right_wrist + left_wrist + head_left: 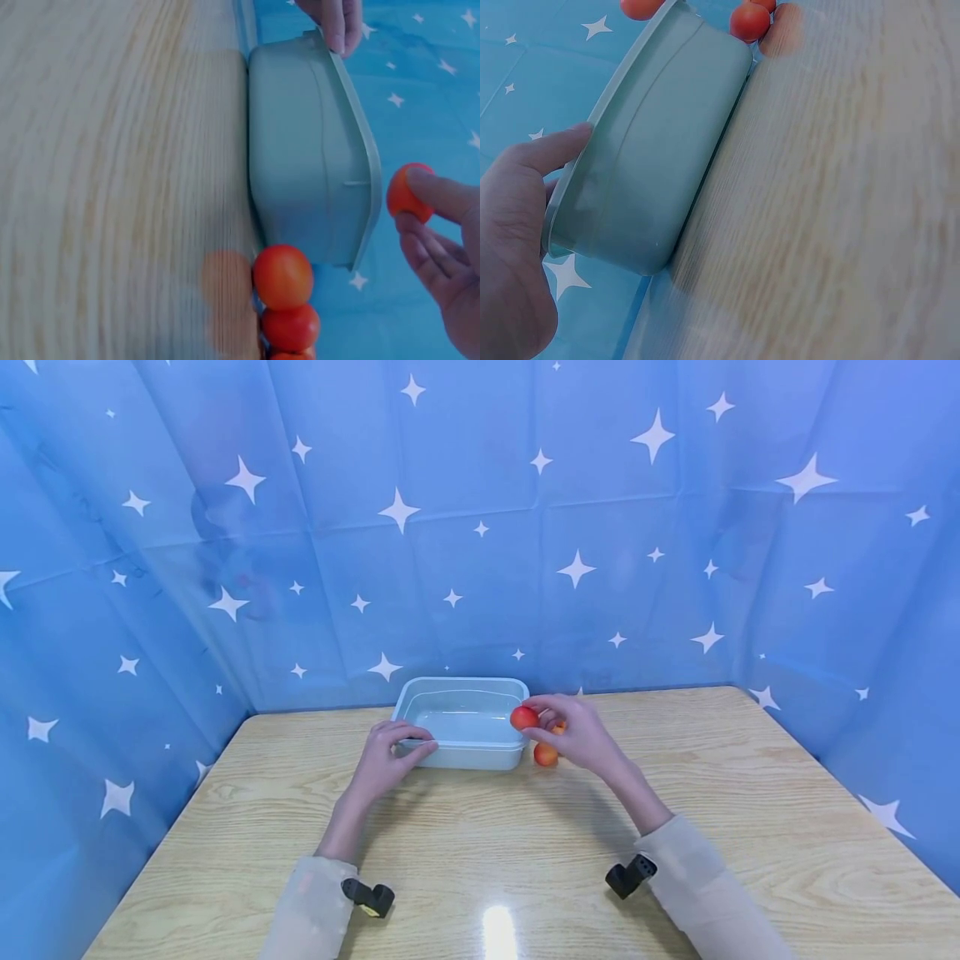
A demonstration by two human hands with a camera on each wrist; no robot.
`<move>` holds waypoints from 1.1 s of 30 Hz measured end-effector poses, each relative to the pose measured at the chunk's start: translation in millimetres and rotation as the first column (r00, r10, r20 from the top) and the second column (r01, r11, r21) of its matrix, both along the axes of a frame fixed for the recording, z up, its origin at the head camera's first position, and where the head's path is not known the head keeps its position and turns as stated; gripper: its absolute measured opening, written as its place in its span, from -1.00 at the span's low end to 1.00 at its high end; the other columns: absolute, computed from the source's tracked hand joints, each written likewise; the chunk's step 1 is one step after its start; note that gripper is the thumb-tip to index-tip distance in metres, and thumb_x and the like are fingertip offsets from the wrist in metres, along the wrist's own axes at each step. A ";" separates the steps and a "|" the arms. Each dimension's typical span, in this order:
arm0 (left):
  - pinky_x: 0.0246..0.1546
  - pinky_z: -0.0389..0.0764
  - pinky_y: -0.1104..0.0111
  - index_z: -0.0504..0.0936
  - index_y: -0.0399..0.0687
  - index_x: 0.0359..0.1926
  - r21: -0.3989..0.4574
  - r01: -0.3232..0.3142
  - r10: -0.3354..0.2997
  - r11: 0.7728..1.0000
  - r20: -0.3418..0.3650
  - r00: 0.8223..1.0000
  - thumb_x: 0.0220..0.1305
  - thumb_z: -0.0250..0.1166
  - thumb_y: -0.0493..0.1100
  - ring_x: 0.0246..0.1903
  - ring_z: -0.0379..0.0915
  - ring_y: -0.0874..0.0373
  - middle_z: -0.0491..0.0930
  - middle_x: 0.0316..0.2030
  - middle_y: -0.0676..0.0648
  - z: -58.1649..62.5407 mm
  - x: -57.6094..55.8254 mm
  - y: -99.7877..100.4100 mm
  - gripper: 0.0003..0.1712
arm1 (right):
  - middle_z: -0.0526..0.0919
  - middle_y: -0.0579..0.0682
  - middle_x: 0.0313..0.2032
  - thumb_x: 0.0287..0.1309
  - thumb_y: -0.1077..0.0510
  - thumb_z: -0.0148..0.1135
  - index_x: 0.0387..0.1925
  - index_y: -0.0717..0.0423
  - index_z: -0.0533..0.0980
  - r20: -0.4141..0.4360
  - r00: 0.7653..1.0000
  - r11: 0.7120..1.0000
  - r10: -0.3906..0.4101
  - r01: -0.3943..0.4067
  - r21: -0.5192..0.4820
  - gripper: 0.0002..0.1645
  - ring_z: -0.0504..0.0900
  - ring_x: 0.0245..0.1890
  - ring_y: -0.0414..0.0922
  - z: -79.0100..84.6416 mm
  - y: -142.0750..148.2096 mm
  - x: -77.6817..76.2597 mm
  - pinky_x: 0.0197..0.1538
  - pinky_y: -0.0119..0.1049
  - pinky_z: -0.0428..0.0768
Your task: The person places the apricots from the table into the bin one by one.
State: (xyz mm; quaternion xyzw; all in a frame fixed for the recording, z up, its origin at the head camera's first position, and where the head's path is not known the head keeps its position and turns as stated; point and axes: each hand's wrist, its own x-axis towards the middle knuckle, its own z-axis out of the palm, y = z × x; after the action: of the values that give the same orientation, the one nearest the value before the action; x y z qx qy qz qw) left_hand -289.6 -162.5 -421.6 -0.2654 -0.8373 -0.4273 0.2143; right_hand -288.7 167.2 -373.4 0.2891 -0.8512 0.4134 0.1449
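Note:
A pale blue-green plastic tub (472,757) stands upright at the far side of the table. My left hand (385,755) pinches its rim at the near left corner, thumb outside, with the other fingertips partly hidden. At the tub's right end, my right hand (572,732) holds a small red tomato (523,718) between thumb and fingers. In the right wrist view the held tomato (409,193) is beside the rim, apart from it. Below that hand, several more tomatoes (283,277) rest in a row on the table against the tub's right end; the hand partly covers them in the head view.
The wooden table (480,843) runs from the front to a blue curtain (480,543) with white stars, which hangs behind it and along both sides. A bright light reflection (498,931) lies on the near tabletop. Both wrists carry small black cameras.

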 end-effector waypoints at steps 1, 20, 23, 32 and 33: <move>0.31 0.23 -0.04 0.78 -0.06 -0.24 0.000 0.000 0.000 1.000 -0.001 1.000 0.23 0.47 -0.15 -0.06 0.52 -0.03 0.72 -0.27 0.02 0.0 0.0 0.0 -0.89 | 0.71 0.06 -0.18 0.10 0.24 0.52 0.07 0.19 0.63 -0.010 1.000 1.000 0.005 -0.005 0.002 -0.53 0.67 -0.30 -0.08 -0.6 -0.4 -0.6 -0.18 -0.01 0.71; 0.32 0.22 -0.04 0.78 -0.05 -0.25 0.005 0.002 -0.002 1.000 -0.010 1.000 0.22 0.48 -0.15 -0.06 0.53 -0.03 0.72 -0.27 0.03 -0.8 -0.7 0.1 -0.89 | 0.70 0.25 -0.04 0.16 0.37 0.42 0.08 0.27 0.61 -0.004 0.998 0.998 0.058 -0.058 -0.009 -0.58 0.74 -0.19 -0.01 -7.4 -2.4 -3.1 -0.07 -0.05 0.71; 0.32 0.22 -0.03 0.78 -0.04 -0.25 0.006 0.001 -0.001 1.000 -0.009 1.000 0.22 0.48 -0.15 -0.06 0.53 -0.02 0.72 -0.28 0.04 -1.1 -1.4 0.0 -0.89 | 0.70 0.26 -0.05 0.16 0.37 0.42 0.07 0.28 0.61 -0.003 0.997 0.997 0.072 -0.072 -0.019 -0.59 0.74 -0.19 -0.01 -7.6 -1.3 -3.4 -0.07 -0.01 0.71; 0.28 0.28 -0.01 0.79 -0.04 -0.26 0.004 -0.004 0.004 1.000 -0.015 1.000 0.20 0.50 -0.15 -0.07 0.54 -0.02 0.73 -0.28 0.04 -2.7 -2.9 -0.3 -0.89 | 0.70 0.25 -0.03 0.19 0.34 0.41 0.10 0.30 0.60 0.015 0.997 0.998 0.070 -0.069 -0.013 -0.58 0.73 -0.17 0.00 -8.7 4.4 -4.0 -0.07 -0.04 0.71; 0.28 0.28 -0.01 0.79 -0.04 -0.26 0.004 -0.003 0.003 1.000 -0.015 1.000 0.20 0.50 -0.15 -0.07 0.54 -0.02 0.73 -0.28 0.04 -2.8 -3.1 -0.3 -0.89 | 0.69 0.25 -0.03 0.19 0.34 0.41 0.10 0.31 0.59 0.014 0.998 0.998 0.068 -0.068 -0.010 -0.57 0.73 -0.17 0.01 -9.0 5.3 -4.2 -0.07 -0.05 0.72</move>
State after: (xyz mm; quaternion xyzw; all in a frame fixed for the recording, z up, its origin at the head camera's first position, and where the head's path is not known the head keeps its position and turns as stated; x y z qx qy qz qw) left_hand -292.7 -162.9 -424.4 -0.2670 -0.8351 -0.4268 0.2218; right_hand -292.8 172.5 -382.3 0.3141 -0.8398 0.4245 0.1259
